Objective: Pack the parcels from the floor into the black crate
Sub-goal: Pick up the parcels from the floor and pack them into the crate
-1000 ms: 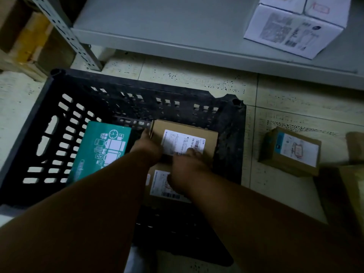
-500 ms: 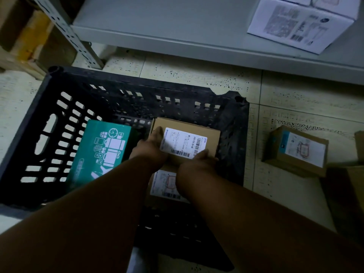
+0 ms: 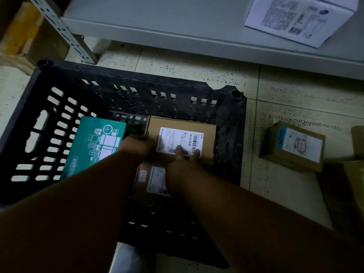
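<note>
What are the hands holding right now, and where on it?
Both are on the brown cardboard parcel with the white label inside the crate: left hand grips its left edge, right hand rests fingers flat on its near top.

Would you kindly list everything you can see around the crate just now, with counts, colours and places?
Black slotted plastic crate: 1, black, on the tiled floor below the shelf.
Teal printed carton: 1, teal with white drawings, leaning inside the crate at its left.
Brown cardboard parcel with white barcode label: 1, brown, inside the crate at its right, under both hands.
Second brown labelled parcel: 1, brown, in the crate, nearer the camera, partly hidden by the arms.
Brown parcel with blue-edged label: 1, brown, on the floor right of the crate.
White printed box: 1, white, on the grey metal shelf.
Left hand: 1, grips the barcode parcel's left edge.
Right hand: 1, fingers resting on its label.
</note>
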`<state>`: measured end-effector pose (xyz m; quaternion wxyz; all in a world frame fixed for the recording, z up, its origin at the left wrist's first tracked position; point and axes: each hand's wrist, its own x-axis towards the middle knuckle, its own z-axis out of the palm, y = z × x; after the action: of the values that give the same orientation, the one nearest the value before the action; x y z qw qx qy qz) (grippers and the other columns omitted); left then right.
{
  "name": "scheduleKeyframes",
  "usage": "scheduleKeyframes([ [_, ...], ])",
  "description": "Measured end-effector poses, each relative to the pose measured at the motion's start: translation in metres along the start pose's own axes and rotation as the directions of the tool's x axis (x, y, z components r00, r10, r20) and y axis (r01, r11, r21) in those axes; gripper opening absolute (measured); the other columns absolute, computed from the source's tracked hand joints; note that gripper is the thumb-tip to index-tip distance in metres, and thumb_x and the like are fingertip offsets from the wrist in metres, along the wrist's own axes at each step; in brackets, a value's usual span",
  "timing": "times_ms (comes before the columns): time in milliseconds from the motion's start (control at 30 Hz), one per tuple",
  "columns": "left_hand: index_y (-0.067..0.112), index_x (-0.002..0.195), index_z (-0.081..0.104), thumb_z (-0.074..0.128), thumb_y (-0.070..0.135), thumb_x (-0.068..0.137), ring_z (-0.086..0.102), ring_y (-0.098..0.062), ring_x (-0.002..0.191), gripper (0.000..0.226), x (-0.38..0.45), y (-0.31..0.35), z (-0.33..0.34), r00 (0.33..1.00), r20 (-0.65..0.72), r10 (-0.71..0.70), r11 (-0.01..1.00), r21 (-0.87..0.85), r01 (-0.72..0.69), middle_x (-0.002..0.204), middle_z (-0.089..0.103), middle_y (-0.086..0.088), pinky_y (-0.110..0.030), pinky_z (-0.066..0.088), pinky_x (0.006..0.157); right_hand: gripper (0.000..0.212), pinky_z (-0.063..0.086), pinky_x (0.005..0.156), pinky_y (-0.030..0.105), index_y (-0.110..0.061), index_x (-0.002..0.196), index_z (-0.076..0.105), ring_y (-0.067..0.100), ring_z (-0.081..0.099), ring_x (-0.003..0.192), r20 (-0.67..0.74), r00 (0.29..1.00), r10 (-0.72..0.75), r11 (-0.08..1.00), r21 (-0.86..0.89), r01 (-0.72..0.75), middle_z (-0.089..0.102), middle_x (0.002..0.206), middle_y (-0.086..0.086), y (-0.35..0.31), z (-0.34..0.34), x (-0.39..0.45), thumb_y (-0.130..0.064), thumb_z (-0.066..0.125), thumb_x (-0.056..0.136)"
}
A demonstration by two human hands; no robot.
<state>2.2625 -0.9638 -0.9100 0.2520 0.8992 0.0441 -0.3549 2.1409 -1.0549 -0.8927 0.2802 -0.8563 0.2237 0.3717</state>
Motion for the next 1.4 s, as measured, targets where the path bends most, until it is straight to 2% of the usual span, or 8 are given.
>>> scheduleKeyframes([
  [133, 0.010, 0.113, 0.068, 0.068, 0.045, 0.086, 0.064, -0.031, 0.100, 0.044, 0.003, 0.000, -0.004, 0.993, 0.089, -0.076, 0.981, -0.172, 0.090, 0.110, 0.068, -0.013, -0.045, 0.050, 0.096, 0.096, 0.015, 0.113, 0.066, -0.034, 0.157, 0.004, 0.050, -0.009, 0.146, 0.178, 0.974, 0.142, 0.967, 0.183, -0.175, -0.033, 0.157, 0.016, -0.002, -0.016, 0.001, -0.022, 0.068, 0.087],
  [267, 0.018, 0.101, 0.072, 0.069, 0.033, 0.087, 0.067, -0.028, 0.095, 0.021, 0.006, 0.000, 0.000, 0.999, 0.022, -0.031, 0.987, -0.158, 0.034, 0.103, 0.071, -0.009, -0.045, 0.052, 0.093, 0.088, 0.012, 0.110, 0.071, -0.034, 0.154, 0.024, 0.052, -0.022, 0.142, 0.212, 0.975, 0.070, 0.988, 0.122, -0.097, -0.036, 0.157, 0.007, -0.010, -0.017, 0.007, -0.020, 0.072, 0.082],
  [500, 0.014, 0.124, 0.060, 0.061, 0.020, 0.090, 0.060, -0.031, 0.112, 0.034, 0.014, 0.008, 0.002, 0.987, -0.153, -0.038, 0.999, -0.024, 0.035, 0.121, 0.066, -0.010, -0.044, 0.046, 0.101, 0.087, 0.010, 0.113, 0.068, -0.035, 0.154, 0.023, 0.048, -0.019, 0.145, 0.193, 0.977, 0.094, 0.984, 0.129, -0.121, -0.032, 0.159, 0.006, -0.008, -0.025, -0.002, -0.019, 0.072, 0.084],
  [600, 0.008, 0.124, 0.059, 0.049, 0.025, 0.098, 0.058, -0.033, 0.114, 0.034, 0.017, 0.015, 0.009, 0.995, -0.098, 0.002, 0.989, 0.150, 0.013, 0.123, 0.063, -0.015, -0.039, 0.043, 0.095, 0.108, 0.012, 0.117, 0.062, -0.034, 0.157, -0.007, 0.043, -0.016, 0.147, 0.206, 0.958, 0.200, 0.933, 0.259, -0.250, -0.031, 0.159, 0.007, -0.005, -0.030, -0.006, -0.014, 0.071, 0.085],
  [700, 0.007, 0.123, 0.058, 0.046, 0.026, 0.098, 0.058, -0.034, 0.112, 0.034, 0.019, 0.017, 0.013, 0.997, -0.075, 0.017, 0.958, 0.288, 0.005, 0.124, 0.061, -0.018, -0.042, 0.045, 0.093, 0.118, 0.013, 0.118, 0.061, -0.034, 0.153, -0.020, 0.041, -0.014, 0.148, 0.198, 0.947, 0.251, 0.907, 0.293, -0.302, -0.030, 0.160, 0.005, -0.005, -0.032, -0.005, -0.011, 0.072, 0.083],
  [833, 0.011, 0.124, 0.057, 0.047, 0.027, 0.096, 0.058, -0.033, 0.108, 0.034, 0.016, 0.016, 0.015, 0.989, -0.144, -0.010, 0.958, 0.283, 0.051, 0.125, 0.058, -0.017, -0.038, 0.042, 0.086, 0.118, 0.015, 0.116, 0.065, -0.035, 0.156, -0.011, 0.042, -0.017, 0.147, 0.222, 0.940, 0.260, 0.915, 0.255, -0.313, -0.034, 0.159, 0.004, -0.008, -0.025, 0.006, -0.012, 0.076, 0.079],
  [1000, 0.008, 0.131, 0.054, 0.052, 0.021, 0.095, 0.056, -0.034, 0.118, 0.038, 0.023, 0.015, 0.010, 0.996, -0.089, 0.002, 0.988, 0.151, 0.011, 0.129, 0.060, -0.017, -0.044, 0.041, 0.105, 0.119, 0.018, 0.114, 0.064, -0.032, 0.156, -0.013, 0.044, -0.013, 0.147, 0.222, 0.939, 0.262, 0.921, 0.234, -0.312, -0.034, 0.158, 0.007, -0.009, -0.027, 0.010, -0.008, 0.075, 0.078],
  [1400, 0.011, 0.131, 0.056, 0.056, 0.018, 0.096, 0.060, -0.034, 0.112, 0.035, 0.010, 0.017, 0.002, 0.996, -0.053, 0.072, 0.997, 0.039, -0.070, 0.126, 0.063, -0.013, -0.044, 0.046, 0.100, 0.121, 0.023, 0.110, 0.068, -0.027, 0.157, -0.007, 0.049, -0.009, 0.146, 0.233, 0.930, 0.283, 0.925, 0.189, -0.329, -0.034, 0.158, 0.011, -0.013, -0.024, 0.020, -0.012, 0.079, 0.074],
])
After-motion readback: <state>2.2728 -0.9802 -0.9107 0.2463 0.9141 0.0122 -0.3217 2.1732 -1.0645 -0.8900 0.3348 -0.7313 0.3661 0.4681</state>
